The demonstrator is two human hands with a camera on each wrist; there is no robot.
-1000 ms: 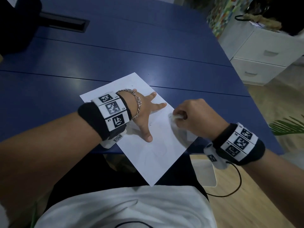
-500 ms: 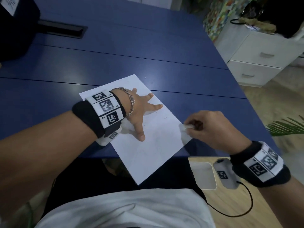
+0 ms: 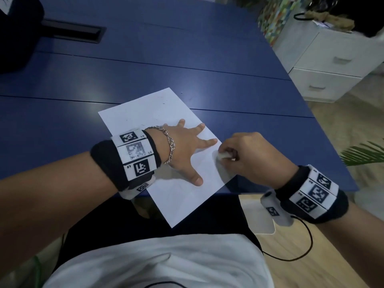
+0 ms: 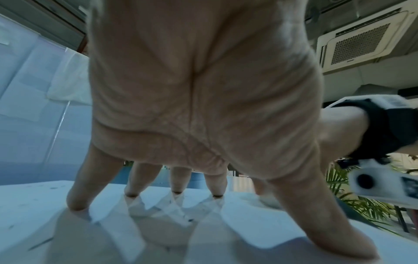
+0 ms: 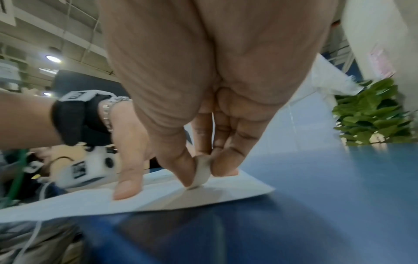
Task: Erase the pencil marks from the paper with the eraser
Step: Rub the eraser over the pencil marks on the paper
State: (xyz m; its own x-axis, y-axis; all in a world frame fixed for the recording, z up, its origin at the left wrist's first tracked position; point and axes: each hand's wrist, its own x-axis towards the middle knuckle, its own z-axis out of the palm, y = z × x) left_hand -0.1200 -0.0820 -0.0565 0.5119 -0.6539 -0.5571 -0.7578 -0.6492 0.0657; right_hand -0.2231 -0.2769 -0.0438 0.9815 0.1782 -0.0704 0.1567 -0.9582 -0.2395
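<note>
Back on the paper (image 3: 145, 113) after swinging off its right edge: eraser (image 5: 201, 171) pinched in right hand (image 3: 253, 156) fingertips, touching down just beside left hand (image 3: 185, 150) fingers, spread flat. Probably another rubbing stroke.

Room's looking pretty dim on my end, ceiling lights glaring off the table (image 3: 187, 59), wrist cams smearing and warping toward their edges.

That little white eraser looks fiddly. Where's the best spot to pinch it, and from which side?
Grip the eraser on its two broad flat faces, coming from above, as the right hand does now. It stands on edge on the paper, so thumb and fingertip fit either side and its narrow lower edge stays free to rub.
</note>
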